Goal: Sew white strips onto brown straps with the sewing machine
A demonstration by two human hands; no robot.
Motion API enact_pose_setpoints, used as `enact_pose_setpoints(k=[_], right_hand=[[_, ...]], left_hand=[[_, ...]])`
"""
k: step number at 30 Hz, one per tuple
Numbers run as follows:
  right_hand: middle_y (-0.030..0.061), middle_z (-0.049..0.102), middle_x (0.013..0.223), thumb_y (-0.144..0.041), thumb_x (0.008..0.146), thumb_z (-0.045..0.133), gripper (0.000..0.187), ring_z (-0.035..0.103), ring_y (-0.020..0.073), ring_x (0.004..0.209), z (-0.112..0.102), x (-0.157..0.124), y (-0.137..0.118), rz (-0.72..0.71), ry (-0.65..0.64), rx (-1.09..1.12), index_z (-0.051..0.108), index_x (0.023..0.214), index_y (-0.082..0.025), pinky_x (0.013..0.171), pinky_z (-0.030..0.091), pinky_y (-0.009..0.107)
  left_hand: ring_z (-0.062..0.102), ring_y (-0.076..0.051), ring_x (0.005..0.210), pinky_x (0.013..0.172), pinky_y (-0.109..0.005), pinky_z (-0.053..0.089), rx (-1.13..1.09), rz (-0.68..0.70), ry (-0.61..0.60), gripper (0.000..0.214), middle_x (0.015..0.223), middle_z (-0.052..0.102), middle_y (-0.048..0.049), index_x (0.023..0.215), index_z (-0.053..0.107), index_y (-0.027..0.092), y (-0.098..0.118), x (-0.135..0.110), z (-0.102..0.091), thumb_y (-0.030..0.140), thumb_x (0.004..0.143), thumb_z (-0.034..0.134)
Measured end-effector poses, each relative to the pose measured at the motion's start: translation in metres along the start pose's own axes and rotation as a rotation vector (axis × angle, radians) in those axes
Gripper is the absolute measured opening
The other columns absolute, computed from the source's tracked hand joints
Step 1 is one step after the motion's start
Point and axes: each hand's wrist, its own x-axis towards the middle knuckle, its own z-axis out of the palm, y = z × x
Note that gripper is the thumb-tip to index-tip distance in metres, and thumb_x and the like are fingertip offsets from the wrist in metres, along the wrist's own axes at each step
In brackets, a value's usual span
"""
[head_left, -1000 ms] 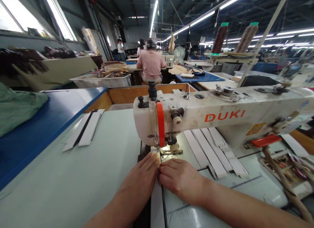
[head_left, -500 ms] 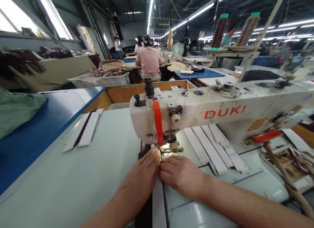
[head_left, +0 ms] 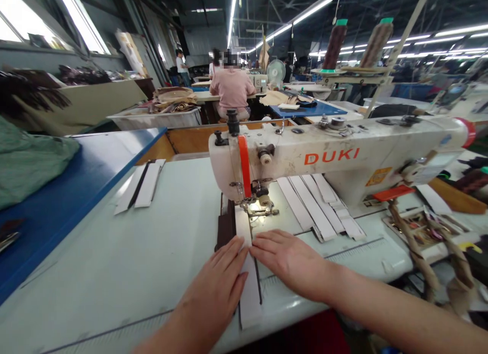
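Observation:
A white DUKI sewing machine (head_left: 328,158) stands on the pale table (head_left: 145,262). A long white strip (head_left: 249,288) with a dark strip (head_left: 225,231) along its left side runs from the presser foot (head_left: 259,207) toward me. My left hand (head_left: 221,288) lies flat on the strip's left side, fingers stretched out. My right hand (head_left: 290,260) lies flat on its right side, fingers pointing left to the strip. The fingertips of both hands nearly meet just in front of the presser foot.
Several white strips (head_left: 320,211) lie fanned under the machine arm. More strips (head_left: 141,186) lie at the table's left, beside a blue table (head_left: 76,181) with green cloth (head_left: 30,160). A tray of small parts (head_left: 423,227) sits at right. A person in pink (head_left: 232,89) sits ahead.
The view has pulled back and tilted down, so the table's near edge shows. Both hands sit a little farther from the presser foot, with more of the strip showing between them.

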Motion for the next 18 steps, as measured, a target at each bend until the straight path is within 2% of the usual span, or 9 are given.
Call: enact_pose_setpoints(k=[4, 6, 8, 10, 18], right_hand=[[0.0085, 0.067, 0.109, -0.016, 0.094, 0.049, 0.021, 0.057, 0.0199, 0.105, -0.007, -0.023, -0.023, 0.078, -0.007, 0.165, 0.061, 0.112, -0.013, 0.097, 0.045, 0.035], [0.0082, 0.067, 0.104, -0.015, 0.093, 0.047, 0.020, 0.056, 0.0189, 0.102, -0.006, -0.033, -0.032, 0.085, 0.027, 0.231, 0.062, 0.107, -0.015, 0.095, 0.045, 0.034], [0.0087, 0.066, 0.099, -0.014, 0.091, 0.046, 0.020, 0.056, 0.0193, 0.098, -0.003, -0.040, -0.037, 0.072, 0.081, 0.263, 0.062, 0.104, -0.015, 0.092, 0.046, 0.035], [0.0091, 0.064, 0.096, -0.015, 0.091, 0.045, 0.021, 0.055, 0.0200, 0.096, 0.000, -0.045, -0.039, 0.058, 0.125, 0.275, 0.062, 0.103, -0.014, 0.089, 0.047, 0.035], [0.0098, 0.061, 0.095, -0.016, 0.089, 0.044, 0.026, 0.051, 0.0216, 0.092, 0.004, -0.050, -0.037, 0.005, 0.142, 0.245, 0.063, 0.107, -0.012, 0.087, 0.047, 0.035]], left_hand=[[0.055, -0.023, 0.123, 0.100, -0.033, 0.050, -0.057, 0.166, -0.010, 0.035, 0.130, 0.062, -0.0106, 0.125, 0.058, 0.013, 0.016, -0.025, -0.018, 0.024, 0.093, 0.048], [0.057, -0.022, 0.121, 0.098, -0.032, 0.051, -0.086, 0.206, 0.021, 0.032, 0.126, 0.064, -0.0086, 0.120, 0.062, 0.017, 0.019, -0.033, -0.017, 0.022, 0.093, 0.047], [0.057, -0.021, 0.120, 0.097, -0.031, 0.051, -0.118, 0.206, 0.087, 0.034, 0.122, 0.067, -0.0074, 0.116, 0.065, 0.018, 0.020, -0.039, -0.012, 0.013, 0.093, 0.040], [0.057, -0.020, 0.120, 0.098, -0.031, 0.051, -0.143, 0.197, 0.141, 0.039, 0.118, 0.068, -0.0071, 0.113, 0.066, 0.018, 0.020, -0.041, -0.008, 0.006, 0.093, 0.036], [0.058, -0.018, 0.120, 0.096, -0.027, 0.051, -0.120, 0.298, 0.094, 0.038, 0.118, 0.069, -0.0077, 0.116, 0.064, 0.016, 0.010, -0.036, -0.022, 0.003, 0.092, 0.036]])
